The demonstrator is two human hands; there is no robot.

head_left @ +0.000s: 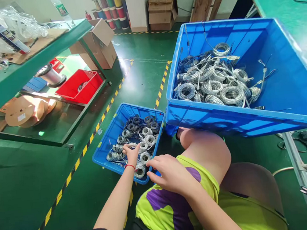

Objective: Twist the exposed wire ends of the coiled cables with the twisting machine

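Note:
My left hand reaches down into the smaller blue crate on the floor. Its fingers are round a pale cable coil among several rows of coils. To the right, my right hand hangs above my thigh, near the crate's right edge, with fingers apart and nothing in them. White coils lie close to my left hand, and darker coils lie at the far end. A large blue bin stands higher up at the right, with a heap of coiled cables in it.
A green shelf table with a red bin and wooden reels beneath stands at the left. Cardboard boxes stand at the back. A green table is at the upper right, with a metal leg near my knees.

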